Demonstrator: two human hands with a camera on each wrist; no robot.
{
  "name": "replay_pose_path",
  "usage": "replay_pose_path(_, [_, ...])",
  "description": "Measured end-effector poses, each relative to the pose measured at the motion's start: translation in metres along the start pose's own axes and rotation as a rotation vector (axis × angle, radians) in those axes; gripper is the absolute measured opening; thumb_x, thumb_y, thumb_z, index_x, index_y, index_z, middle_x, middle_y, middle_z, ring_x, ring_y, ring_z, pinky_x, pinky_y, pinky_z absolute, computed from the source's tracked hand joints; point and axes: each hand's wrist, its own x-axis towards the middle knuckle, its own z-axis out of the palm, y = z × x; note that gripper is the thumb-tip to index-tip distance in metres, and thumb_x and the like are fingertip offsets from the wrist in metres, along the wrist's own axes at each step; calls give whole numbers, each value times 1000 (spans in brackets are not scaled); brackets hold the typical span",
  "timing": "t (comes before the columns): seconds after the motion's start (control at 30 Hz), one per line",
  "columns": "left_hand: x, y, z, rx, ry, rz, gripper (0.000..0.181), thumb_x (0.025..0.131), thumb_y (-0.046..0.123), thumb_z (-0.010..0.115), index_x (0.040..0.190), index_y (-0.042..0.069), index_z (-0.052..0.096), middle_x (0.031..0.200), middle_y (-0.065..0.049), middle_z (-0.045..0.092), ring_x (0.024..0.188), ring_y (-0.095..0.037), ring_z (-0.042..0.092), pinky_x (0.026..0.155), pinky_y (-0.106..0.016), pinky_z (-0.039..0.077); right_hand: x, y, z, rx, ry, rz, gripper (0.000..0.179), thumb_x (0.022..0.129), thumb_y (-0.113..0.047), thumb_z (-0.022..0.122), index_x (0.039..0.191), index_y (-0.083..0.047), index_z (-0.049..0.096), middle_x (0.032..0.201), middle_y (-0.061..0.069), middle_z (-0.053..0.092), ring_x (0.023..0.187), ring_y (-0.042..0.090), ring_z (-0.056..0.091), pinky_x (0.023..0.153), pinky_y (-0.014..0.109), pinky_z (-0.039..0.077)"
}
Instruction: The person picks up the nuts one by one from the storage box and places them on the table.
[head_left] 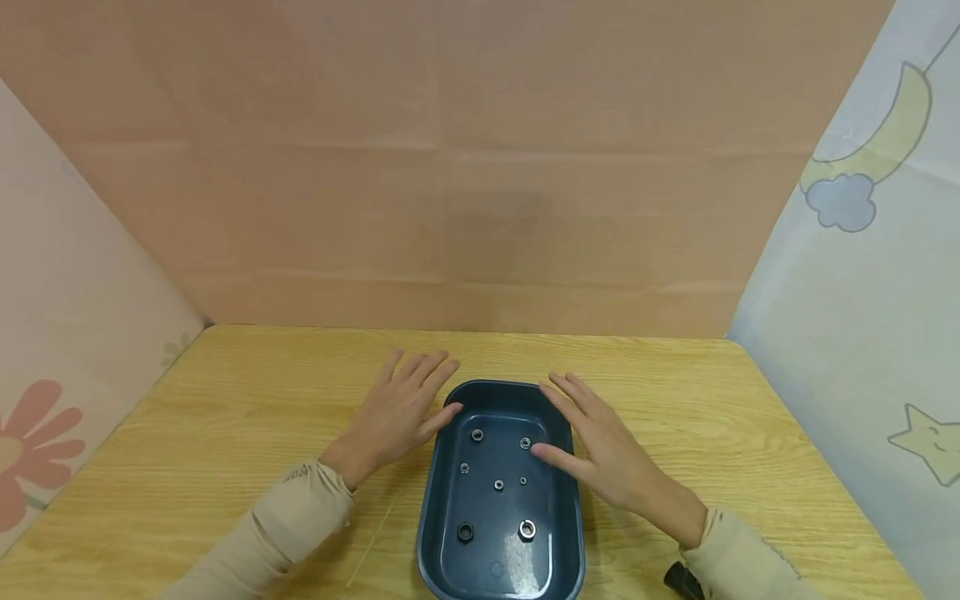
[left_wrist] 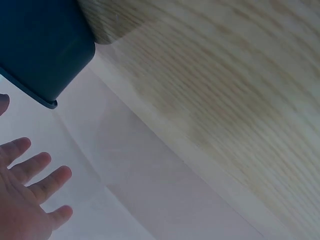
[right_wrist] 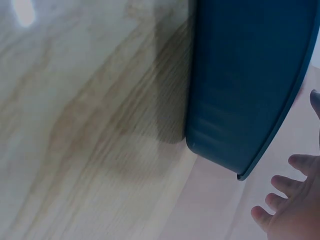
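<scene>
A dark blue rectangular tray (head_left: pixel 497 567) lies lengthwise on the table, with several metal nuts of different sizes spread over its floor. A large silver nut (head_left: pixel 527 530) and a large dark nut (head_left: pixel 465 532) are at the near end; smaller ones, such as a nut (head_left: pixel 477 435), sit farther off. My left hand (head_left: pixel 397 412) hovers by the tray's far left rim, fingers spread and holding nothing. Over the right rim is my right hand (head_left: pixel 611 454), its fingers straight and its thumb above the tray near another nut (head_left: pixel 525 443). Both wrist views show the tray's outer wall (right_wrist: pixel 245 90).
The wood-grain table (head_left: pixel 300 375) extends on both sides of the tray. A black cylindrical object (head_left: pixel 682 579) lies partly under the right sleeve. A brown paper wall (head_left: pixel 465 183) stands behind, and patterned panels (head_left: pixel 862 350) flank the table.
</scene>
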Motion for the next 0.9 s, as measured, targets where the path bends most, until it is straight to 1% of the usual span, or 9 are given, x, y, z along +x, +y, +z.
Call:
replay_pose_path(0.17, [-2,4,1,-1,-4,16,54,97,44,58,142,15,52,142,-10,56,128,-28,55,113,-58,37,-4,-4,2,19,-14,4,73,91,-49,66,152,-17,41,160,9,34,150,39,26,111,69,30])
replay_pose_path(0.37, [-1,6,4,3,3,19,53,97,45,59,139,15,54,141,-8,57,127,-27,55,112,-56,38,-6,-6,6,31,-47,21,72,91,-53,64,151,-20,42,161,6,34,150,39,26,111,69,30])
replay_pose_path(0.5, [0,8,4,-3,3,22,53,96,45,61,139,15,55,141,-8,58,127,-27,55,112,-57,38,-6,-6,7,34,-66,25,72,91,-54,64,151,-19,43,161,6,35,151,39,25,111,70,29])
replay_pose_path(0.67, [1,11,4,1,-3,17,54,94,45,63,139,15,55,140,-7,59,129,-28,54,112,-57,38,-6,-7,9,66,-88,32,71,91,-53,64,150,-18,45,160,7,36,151,39,24,110,72,28])
replay_pose_path(0.9, [2,16,4,0,-4,38,53,95,45,62,138,14,56,138,-7,60,130,-29,53,112,-56,38,-7,-6,12,92,-120,47,70,92,-53,63,150,-19,45,162,7,32,151,40,22,109,73,27])
